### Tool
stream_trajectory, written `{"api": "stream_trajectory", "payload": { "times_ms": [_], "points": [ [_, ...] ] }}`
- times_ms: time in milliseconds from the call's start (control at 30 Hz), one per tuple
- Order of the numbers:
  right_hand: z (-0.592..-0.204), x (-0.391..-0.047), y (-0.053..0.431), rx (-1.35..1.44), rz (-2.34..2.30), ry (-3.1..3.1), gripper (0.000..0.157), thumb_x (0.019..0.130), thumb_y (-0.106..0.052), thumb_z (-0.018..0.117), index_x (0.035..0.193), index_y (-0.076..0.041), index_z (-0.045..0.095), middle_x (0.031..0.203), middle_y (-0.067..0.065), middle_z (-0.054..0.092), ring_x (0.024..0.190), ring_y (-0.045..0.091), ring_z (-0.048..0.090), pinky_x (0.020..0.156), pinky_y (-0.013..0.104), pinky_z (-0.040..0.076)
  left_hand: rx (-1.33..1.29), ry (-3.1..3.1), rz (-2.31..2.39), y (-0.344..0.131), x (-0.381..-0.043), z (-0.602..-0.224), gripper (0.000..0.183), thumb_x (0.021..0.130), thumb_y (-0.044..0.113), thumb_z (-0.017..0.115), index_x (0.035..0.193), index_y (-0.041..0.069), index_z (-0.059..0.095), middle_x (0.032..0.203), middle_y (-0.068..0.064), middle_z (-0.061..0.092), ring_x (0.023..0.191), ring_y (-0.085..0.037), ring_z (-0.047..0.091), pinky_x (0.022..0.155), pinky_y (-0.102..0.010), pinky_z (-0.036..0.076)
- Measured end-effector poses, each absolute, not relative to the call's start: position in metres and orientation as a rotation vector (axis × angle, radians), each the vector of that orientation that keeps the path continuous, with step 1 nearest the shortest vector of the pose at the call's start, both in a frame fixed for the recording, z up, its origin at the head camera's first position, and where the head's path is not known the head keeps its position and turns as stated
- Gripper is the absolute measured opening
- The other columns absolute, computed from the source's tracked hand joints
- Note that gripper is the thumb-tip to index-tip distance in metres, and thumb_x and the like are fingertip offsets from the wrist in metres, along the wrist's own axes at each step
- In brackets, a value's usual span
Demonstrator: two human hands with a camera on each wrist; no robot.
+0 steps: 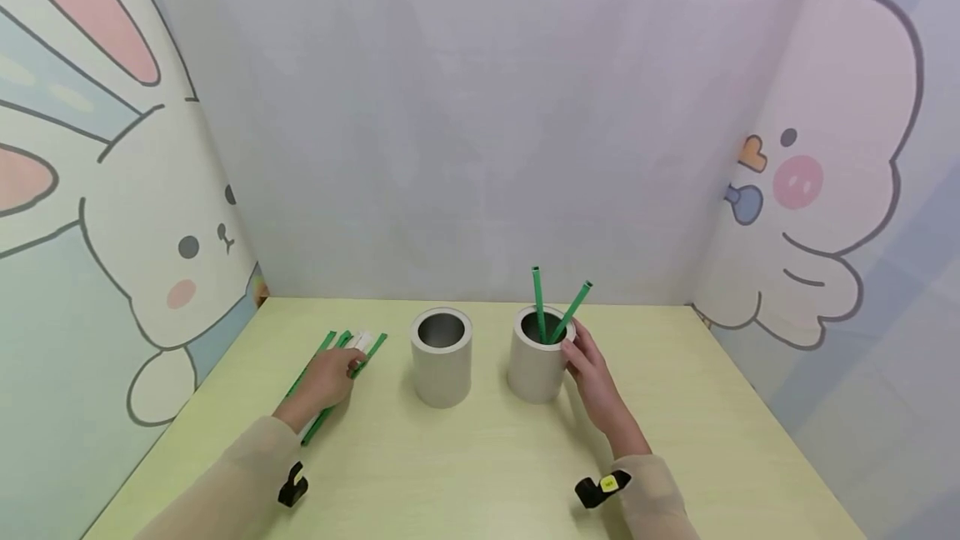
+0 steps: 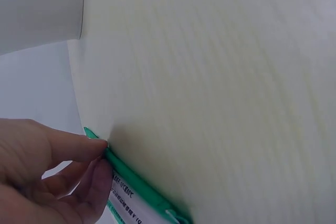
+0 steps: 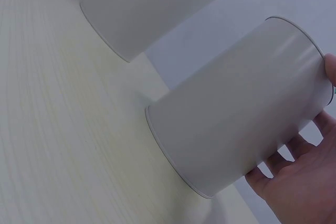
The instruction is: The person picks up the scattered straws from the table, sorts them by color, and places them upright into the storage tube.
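**Left hand on a green strip, right hand on the stick-bearing canister**

The left canister, a pale grey cylinder, stands upright on the worktop and serves as reference for all positions below.

To its left, the left hand reaches over a group of green strips lying flat on the worktop. Its grip is narrow: thumb and finger pinch the edge of the nearest green strip, whose pale face carries dark print in the left wrist view. That strip lies near the left canister without touching it. The hand covers much of the group, so the number of strips cannot be fairly settled.

To the right of the left canister, and apart from it, stands the right canister, of like form. Two green sticks lean inside it and project above the rim. The right hand holds this canister on the side farther from the left canister, its grip closed about the wall, fingers along the side and thumb at the rim.

Behind the left canister hangs a whitish backdrop.
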State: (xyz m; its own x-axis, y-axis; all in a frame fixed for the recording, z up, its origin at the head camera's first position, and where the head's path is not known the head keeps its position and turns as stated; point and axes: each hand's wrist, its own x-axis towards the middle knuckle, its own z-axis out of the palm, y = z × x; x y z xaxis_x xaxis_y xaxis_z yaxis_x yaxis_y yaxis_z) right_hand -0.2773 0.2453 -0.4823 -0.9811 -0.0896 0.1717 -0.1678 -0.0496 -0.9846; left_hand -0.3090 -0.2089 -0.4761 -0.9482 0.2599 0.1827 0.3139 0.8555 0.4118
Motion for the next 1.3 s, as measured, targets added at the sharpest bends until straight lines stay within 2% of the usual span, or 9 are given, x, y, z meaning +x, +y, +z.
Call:
{"api": "stream_trajectory", "payload": {
  "times_ms": [233,633,867,1067,1300],
  "points": [
    [-0.481,-0.276,0.245,0.289,2.221,-2.122,0.065,0.114,-0.029,0.045,0.171,-0.014,0.017,0.174,0.02,0.02,0.16,0.036,0.018,0.129,0.063,0.014,-0.435,-2.932,-0.664,-0.206,-0.305,-0.471,0.043,0.083,-0.021,0.06,0.121,-0.005,0.074,0.103,-0.015,0.075,0.098,-0.033,0.07,0.089,-0.052,0.059],
    [-0.481,-0.275,0.245,0.283,2.222,-2.126,0.066,0.114,-0.03,0.045,0.171,-0.014,0.016,0.174,0.02,0.021,0.16,0.035,0.018,0.13,0.062,0.014,-0.404,-2.926,-0.779,-0.201,-0.303,-0.469,0.045,0.082,-0.018,0.063,0.123,-0.004,0.074,0.105,-0.014,0.076,0.097,-0.031,0.072,0.082,-0.048,0.061],
    [-0.48,-0.275,0.245,0.282,2.217,-2.129,0.064,0.114,-0.029,0.044,0.171,-0.014,0.017,0.173,0.02,0.022,0.16,0.035,0.02,0.13,0.062,0.014,-0.424,-2.825,-0.878,-0.199,-0.301,-0.465,0.043,0.087,-0.016,0.064,0.128,-0.004,0.072,0.107,-0.016,0.076,0.093,-0.031,0.073,0.078,-0.045,0.062],
    [-0.48,-0.275,0.245,0.289,2.215,-2.13,0.065,0.114,-0.029,0.044,0.171,-0.014,0.016,0.173,0.02,0.022,0.16,0.035,0.019,0.13,0.062,0.013,-0.409,-2.735,-1.0,-0.197,-0.296,-0.459,0.041,0.092,-0.012,0.063,0.131,-0.001,0.072,0.112,-0.017,0.076,0.096,-0.032,0.073,0.071,-0.036,0.058],
    [-0.481,-0.276,0.245,0.277,2.213,-2.133,0.065,0.114,-0.03,0.045,0.171,-0.014,0.018,0.174,0.018,0.022,0.16,0.035,0.019,0.13,0.062,0.014,-0.325,-2.675,-1.204,-0.192,-0.286,-0.443,0.045,0.097,-0.004,0.066,0.141,0.005,0.067,0.123,-0.016,0.073,0.109,-0.033,0.07,0.077,-0.034,0.061]
  ]
}}
